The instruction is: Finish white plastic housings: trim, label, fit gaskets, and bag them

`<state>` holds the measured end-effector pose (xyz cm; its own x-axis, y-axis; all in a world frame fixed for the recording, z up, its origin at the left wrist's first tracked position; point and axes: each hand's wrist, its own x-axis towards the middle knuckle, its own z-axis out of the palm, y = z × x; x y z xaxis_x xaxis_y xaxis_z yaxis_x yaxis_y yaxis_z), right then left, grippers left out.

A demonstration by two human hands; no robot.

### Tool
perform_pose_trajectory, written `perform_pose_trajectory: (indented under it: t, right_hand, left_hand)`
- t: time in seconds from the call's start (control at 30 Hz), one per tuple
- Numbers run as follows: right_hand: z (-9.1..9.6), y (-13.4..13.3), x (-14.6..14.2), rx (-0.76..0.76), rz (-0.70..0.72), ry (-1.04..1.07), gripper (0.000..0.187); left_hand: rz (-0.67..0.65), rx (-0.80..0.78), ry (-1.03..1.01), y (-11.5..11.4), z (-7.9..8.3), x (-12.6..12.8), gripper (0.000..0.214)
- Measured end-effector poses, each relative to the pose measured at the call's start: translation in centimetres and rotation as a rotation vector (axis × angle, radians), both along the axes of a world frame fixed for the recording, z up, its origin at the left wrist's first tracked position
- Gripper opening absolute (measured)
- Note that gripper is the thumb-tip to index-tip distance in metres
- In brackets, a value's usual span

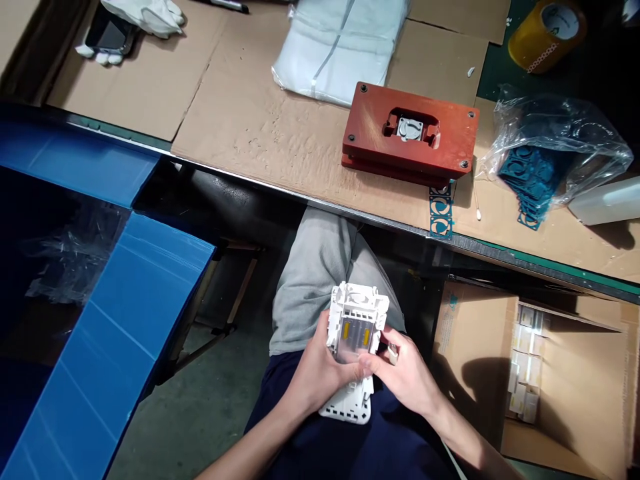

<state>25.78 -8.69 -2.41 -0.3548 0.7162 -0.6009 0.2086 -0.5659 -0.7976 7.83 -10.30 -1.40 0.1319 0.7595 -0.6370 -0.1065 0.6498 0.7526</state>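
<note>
Over my lap I hold a white plastic housing (359, 305) with a clear panel (356, 337) in its middle, which shows two yellow strips. My left hand (320, 370) is closed around its left side, the thumb lying across the lower part of the panel. My right hand (407, 370) grips the right side, and its thumb meets the left thumb at the panel's lower edge. A small whitish piece (393, 353) shows at the right fingers; I cannot make out what it is. The housing's slotted lower end (347, 408) sticks out below my hands.
On the cardboard-covered table (260, 133) stands a red fixture (365, 127) with a grey part (410, 129) inside. Nearby lie a blue-green cut-out strip (441, 213), a cotton swab (477, 203), bagged pieces (533, 177) and tape (533, 40). A blue bin (125, 320) and a carton (575, 393) flank me.
</note>
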Motion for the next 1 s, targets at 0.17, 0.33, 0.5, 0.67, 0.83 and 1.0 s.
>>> perform_pose_trajectory:
  t: [0.17,0.33,0.5,0.67,0.83,1.0]
  right_hand:
    - [1.2,1.1,1.0,0.011,-0.037,0.106,0.044]
    - [1.5,5.7,4.7,0.467,-0.275,-0.220,0.019]
    - [-0.2,15.0,9.4,1.127,-0.161,-0.656,0.021]
    - [-1.4,20.7,11.1,1.165,0.131,-0.650,0.028]
    - [-1.2,21.8,10.7,1.262,0.130,-0.636,0.018]
    - [-0.7,22.5,9.6,1.367,-0.123,-0.612,0.011]
  left_hand:
    - [0.012,-0.022,0.020,0.1,0.6,-0.1,0.082]
    - [0.098,-0.126,-0.092,0.3,0.7,-0.8,0.066]
    - [0.161,-0.145,-0.305,2.0,0.0,-1.9,0.057]
    - [0.080,0.051,-0.386,5.0,0.0,-2.4,0.043]
    - [0.090,0.118,-0.420,6.6,0.9,-2.0,0.035]
    - [0.162,0.076,-0.286,6.4,1.6,-1.5,0.035]
